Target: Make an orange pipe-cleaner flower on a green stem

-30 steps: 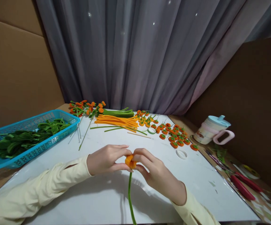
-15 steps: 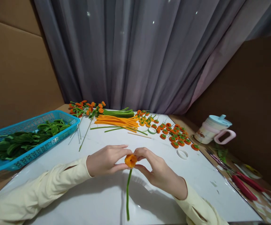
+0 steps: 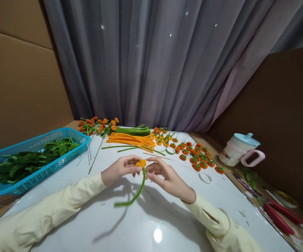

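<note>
Between my two hands is a small orange pipe-cleaner flower (image 3: pixel 141 163) with a bent green pipe-cleaner stem (image 3: pixel 137 194) that curves down and to the left. My left hand (image 3: pixel 124 168) pinches the flower head from its left side. At the top of the stem, just under the head, the fingers of my right hand (image 3: pixel 164 175) are closed, thumb and forefinger together. The hands are held above the white tabletop (image 3: pixel 120 224), where their shadows fall. What exactly the right fingertips grip is partly hidden.
A blue basket (image 3: pixel 36 175) of green leaves stands left. Behind lie orange pipe cleaners (image 3: pixel 130 139), green pipe cleaners (image 3: pixel 133 130) and finished orange flowers (image 3: pixel 99 126). Right are several orange flower heads (image 3: pixel 196 157), a white tape roll (image 3: pixel 205 178), a cup (image 3: pixel 237 150) and red-handled pliers (image 3: pixel 277 217).
The flower has tipped, so its head no longer faces me and its stem swings from hanging straight to curving left. Both hands have shifted slightly up and away.
</note>
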{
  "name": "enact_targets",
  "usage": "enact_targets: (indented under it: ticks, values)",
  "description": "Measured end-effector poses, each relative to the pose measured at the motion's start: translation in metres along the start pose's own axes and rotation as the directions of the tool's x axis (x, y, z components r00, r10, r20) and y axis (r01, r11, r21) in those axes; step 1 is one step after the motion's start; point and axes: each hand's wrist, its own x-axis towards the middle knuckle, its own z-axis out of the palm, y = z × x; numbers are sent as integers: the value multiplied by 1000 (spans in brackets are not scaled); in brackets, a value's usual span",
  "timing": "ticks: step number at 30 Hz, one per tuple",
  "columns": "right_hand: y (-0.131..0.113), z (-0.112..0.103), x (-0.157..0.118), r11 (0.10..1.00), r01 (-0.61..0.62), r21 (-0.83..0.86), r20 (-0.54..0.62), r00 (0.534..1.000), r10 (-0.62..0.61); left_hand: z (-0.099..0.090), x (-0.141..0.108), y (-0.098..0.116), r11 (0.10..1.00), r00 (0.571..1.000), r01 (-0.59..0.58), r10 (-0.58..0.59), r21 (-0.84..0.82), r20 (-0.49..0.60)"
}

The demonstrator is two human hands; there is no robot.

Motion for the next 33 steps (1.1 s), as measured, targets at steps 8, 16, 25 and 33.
enact_targets:
  ticks: [8,16,25,33]
  values:
    - [43,26,-9,980,1,-201,-84,996,-19,-7,11,-54,902,963,245,-270,-355,-21]
    - [55,32,-13,928,-53,-370,-120,993,9,3,7,-57,969,972,234,-233,-78,25]
    - [58,31,-13,917,2,-399,-95,994,-44,4,5,-52,958,957,286,-286,0,40]
    - [56,26,-15,633,342,-695,75,909,-409,2,5,-55,949,948,316,-316,8,29]
